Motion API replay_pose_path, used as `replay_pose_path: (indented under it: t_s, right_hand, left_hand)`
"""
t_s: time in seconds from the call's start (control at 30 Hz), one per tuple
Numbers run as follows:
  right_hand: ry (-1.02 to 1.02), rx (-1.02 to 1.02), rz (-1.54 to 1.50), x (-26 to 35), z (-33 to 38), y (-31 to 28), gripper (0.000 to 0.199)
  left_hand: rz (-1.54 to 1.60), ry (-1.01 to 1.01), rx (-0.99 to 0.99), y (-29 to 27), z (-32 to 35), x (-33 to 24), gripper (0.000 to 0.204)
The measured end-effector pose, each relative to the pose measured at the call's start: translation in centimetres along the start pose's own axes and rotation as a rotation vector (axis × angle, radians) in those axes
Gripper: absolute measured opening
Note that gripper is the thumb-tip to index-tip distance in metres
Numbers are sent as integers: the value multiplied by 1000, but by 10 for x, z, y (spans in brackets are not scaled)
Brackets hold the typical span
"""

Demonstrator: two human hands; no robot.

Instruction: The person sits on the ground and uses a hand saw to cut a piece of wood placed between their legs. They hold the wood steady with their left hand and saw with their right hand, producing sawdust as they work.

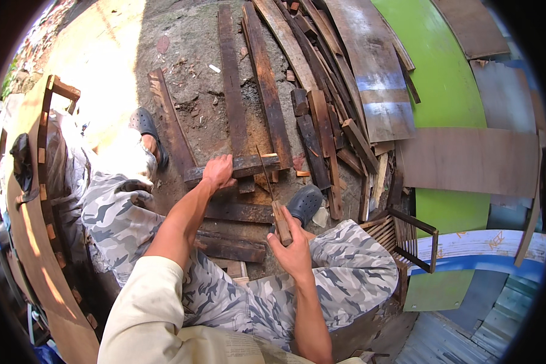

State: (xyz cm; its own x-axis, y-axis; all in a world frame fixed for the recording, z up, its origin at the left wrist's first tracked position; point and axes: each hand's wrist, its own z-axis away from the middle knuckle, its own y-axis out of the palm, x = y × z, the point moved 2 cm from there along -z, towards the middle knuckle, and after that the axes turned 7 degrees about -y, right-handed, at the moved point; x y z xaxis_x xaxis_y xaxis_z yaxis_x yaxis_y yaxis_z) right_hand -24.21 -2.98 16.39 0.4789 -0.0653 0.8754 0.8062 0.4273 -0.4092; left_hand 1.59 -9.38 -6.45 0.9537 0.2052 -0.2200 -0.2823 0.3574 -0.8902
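My left hand (218, 171) is closed over a short dark length of wood (247, 165), which lies crosswise on top of other boards. In my right hand (293, 250) is the wooden handle of a handsaw (281, 222). Its narrow blade points away from me and crosses the wood near the right end, where a pale cut face shows. Whether the teeth are inside a kerf I cannot tell. Under the wood run two long dark planks, a left one (232, 79) and a right one (266, 85), with another board (239, 212) on the near side.
A pile of loose timber (330, 130) lies on the right. Beyond it are a bright green panel (431, 67) and a brown sheet (470, 161). A slatted wooden frame (415, 239) stands near my right knee. A curved plywood piece (45, 261) is at far left.
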Motion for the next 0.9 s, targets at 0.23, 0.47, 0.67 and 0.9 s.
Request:
replay_pose_path:
  t_s: [0.23, 0.47, 0.67, 0.9]
  right_hand:
    - [1, -55, 100, 16, -4, -5, 52]
    - [130, 7, 113, 51, -10, -19, 52]
    - [143, 17, 85, 28, -33, -8, 58]
    - [111, 43, 82, 28, -33, -8, 62]
  left_hand:
    - [23, -34, 59, -5, -5, -2, 68]
    - [36, -23, 91, -5, -14, 2, 68]
    - [55, -9, 133, -12, -4, 6, 69]
    - [-17, -89, 151, -10, 3, 24, 65]
